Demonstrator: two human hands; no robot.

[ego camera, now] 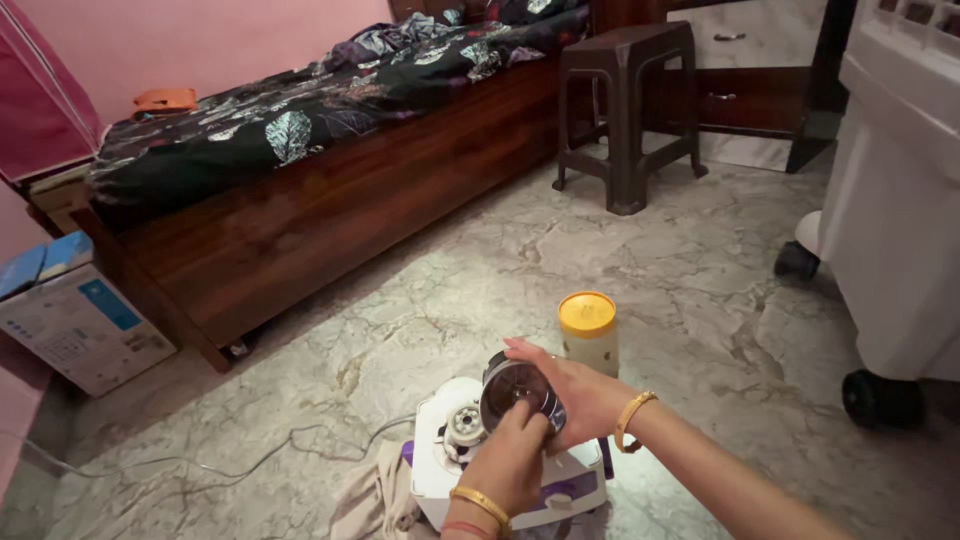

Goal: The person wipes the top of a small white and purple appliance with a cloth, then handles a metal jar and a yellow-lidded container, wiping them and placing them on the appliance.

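A small steel mixer jar [517, 388] is held tilted on its side, one round end facing me. My right hand [580, 392] cups it from behind and the right. My left hand [510, 462] comes up from below, fingers pressed against the jar's near rim. Both wrists wear gold bangles. Just beneath the jar sits a white and purple mixer base [560, 487] on the floor, its coupling [465, 424] showing on top. Right behind my right hand stands a pale jar with a yellow lid [588, 328].
Marble floor all around. A beige cloth [372, 500] and a grey cable [230, 465] lie left of the mixer base. A wooden bed [330, 200] stands at the back left, with a cardboard box [75, 320] and a brown stool [630, 110]. A white wheeled cooler [895, 220] stands at the right.
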